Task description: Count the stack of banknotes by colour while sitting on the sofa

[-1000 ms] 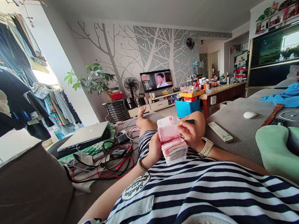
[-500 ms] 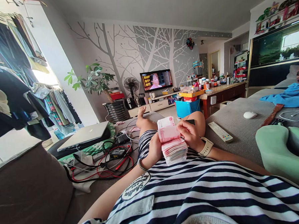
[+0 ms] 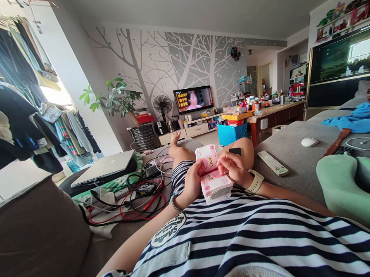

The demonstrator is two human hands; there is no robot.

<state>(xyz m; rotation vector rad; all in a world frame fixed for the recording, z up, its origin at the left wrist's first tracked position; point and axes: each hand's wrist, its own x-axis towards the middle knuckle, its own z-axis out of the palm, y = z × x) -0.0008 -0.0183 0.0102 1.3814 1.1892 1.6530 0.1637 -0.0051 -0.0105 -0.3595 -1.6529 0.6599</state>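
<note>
The left hand's [image 3: 192,181] fingers clamp the left side of a thick, bent bundle of pink-and-white paper banknotes [image 3: 215,186], thumb near the bend. The right hand's [image 3: 234,169] fingers are curled at the bundle's right edge, fingertips near the bend; whether they pinch a note cannot be told. The bundle lies between the 2 hands, above the lap: the upper section slopes away from the wearer, the lower section toward the wearer, and "100" shows on both. A cream-strapped watch [image 3: 256,181] encircles the right wrist. Right of it, a long white plastic remote control [image 3: 272,163] rests on the grey fabric sofa [image 3: 298,174]. Left of the legs lie tangled black and red cables [image 3: 138,203] and a closed silver laptop [image 3: 104,167].
</note>
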